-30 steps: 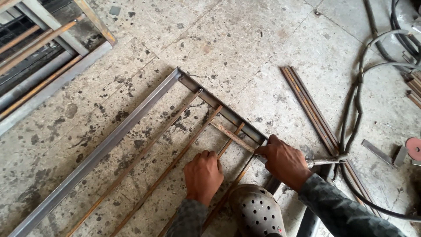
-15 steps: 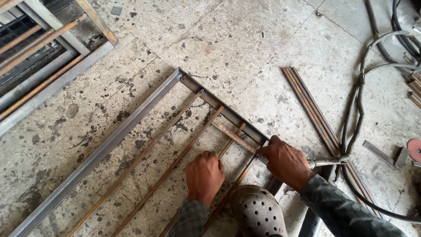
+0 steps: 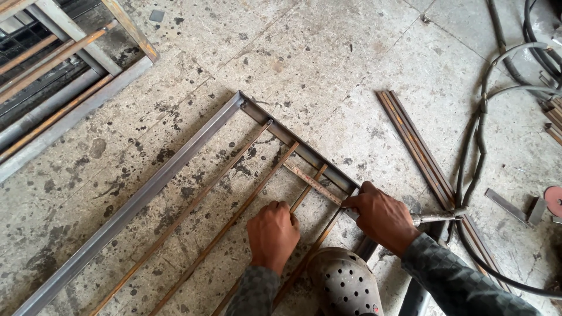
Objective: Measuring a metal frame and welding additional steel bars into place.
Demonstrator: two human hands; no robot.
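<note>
A grey steel frame (image 3: 175, 164) lies flat on the concrete floor with several thin rusty rods (image 3: 228, 169) running across it. My left hand (image 3: 273, 233) presses down on one rod near the frame's end rail. My right hand (image 3: 381, 217) grips a welding electrode holder (image 3: 436, 217) at the frame's near corner, by a short rusty crosspiece (image 3: 310, 182). My foot in a grey perforated clog (image 3: 345, 284) rests against the frame just below both hands.
A bundle of loose rusty rods (image 3: 415, 146) lies to the right of the frame. Grey and black cables (image 3: 486, 117) loop at the right. A metal grille (image 3: 52, 64) lies at the upper left. A small steel angle piece (image 3: 515, 208) sits far right.
</note>
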